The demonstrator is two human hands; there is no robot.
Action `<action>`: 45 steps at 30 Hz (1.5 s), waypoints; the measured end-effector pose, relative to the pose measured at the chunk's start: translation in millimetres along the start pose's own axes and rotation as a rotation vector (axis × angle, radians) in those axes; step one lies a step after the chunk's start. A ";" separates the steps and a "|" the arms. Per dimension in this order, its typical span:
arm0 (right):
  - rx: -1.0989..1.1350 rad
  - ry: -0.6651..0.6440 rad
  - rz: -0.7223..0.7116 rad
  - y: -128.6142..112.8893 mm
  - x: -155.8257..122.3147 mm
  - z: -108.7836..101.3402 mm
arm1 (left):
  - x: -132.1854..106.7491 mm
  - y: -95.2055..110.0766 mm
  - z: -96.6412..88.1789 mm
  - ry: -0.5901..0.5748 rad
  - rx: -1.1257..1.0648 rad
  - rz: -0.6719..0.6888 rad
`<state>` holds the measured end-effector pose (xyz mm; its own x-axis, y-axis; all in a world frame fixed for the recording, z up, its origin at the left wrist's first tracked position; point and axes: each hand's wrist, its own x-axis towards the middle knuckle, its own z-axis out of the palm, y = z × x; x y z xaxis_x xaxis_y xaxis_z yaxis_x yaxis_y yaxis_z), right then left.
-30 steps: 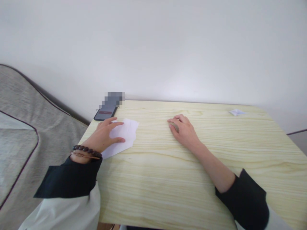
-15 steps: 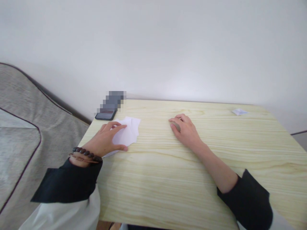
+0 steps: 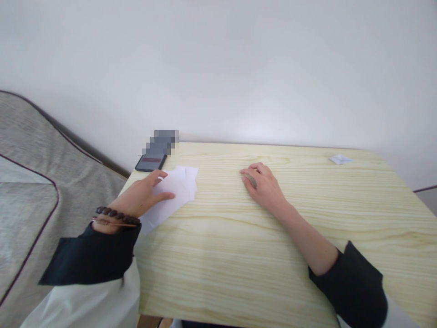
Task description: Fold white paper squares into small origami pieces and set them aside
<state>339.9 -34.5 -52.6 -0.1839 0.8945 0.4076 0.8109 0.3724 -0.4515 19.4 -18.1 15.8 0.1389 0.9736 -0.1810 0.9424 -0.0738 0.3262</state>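
On the left of the table, my left hand (image 3: 145, 193) is on a loose pile of white paper sheets (image 3: 175, 184). Its thumb lies across the top sheet, and the fingers curl at the far edge, partly hidden, so the hand grips the paper. Dark beads and a thin brown band circle that wrist. My right hand (image 3: 264, 184) rests on the table right of the pile, loosely curved, thumb apart from the fingers. Only a shaded patch shows in that gap, and I make out nothing held.
Beyond the paper lies a dark phone (image 3: 152, 161), partly blurred out. A small folded paper piece (image 3: 340, 159) sits at the back right of the pale wooden table (image 3: 239, 259). A white wall (image 3: 239, 68) stands behind, with a grey fabric-covered seat (image 3: 82, 205) at left.
My left hand has drawn slightly left, its thumb moving onto the paper. The top sheet has shifted toward me and left. My right hand stays in place.
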 end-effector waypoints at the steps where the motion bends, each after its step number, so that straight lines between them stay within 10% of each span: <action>1: 0.002 0.001 0.000 0.2 -0.1 0.1 | 0.1 1.0 -1.7 0.023 0.001 0.013; 9: 0.004 -0.004 -0.001 1.1 -0.4 -0.2 | 1.3 7.4 -5.4 0.112 -0.035 0.187; 25: 0.017 0.000 -0.001 2.1 -1.3 0.2 | 9.3 39.0 -5.1 0.272 -0.080 0.104; 32: 0.062 0.026 -0.002 1.9 -1.0 1.0 | 34.1 78.2 21.5 0.356 -0.328 0.168; 45: 0.636 0.196 0.412 10.3 -1.1 -13.6 | 44.4 144.7 82.3 0.091 -1.108 0.196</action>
<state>356.0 -35.0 -46.9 0.2122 0.9534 0.2144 0.3071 0.1432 -0.9408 187.1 -3.4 -21.3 0.1893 0.9818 0.0175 0.1109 -0.0391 0.9931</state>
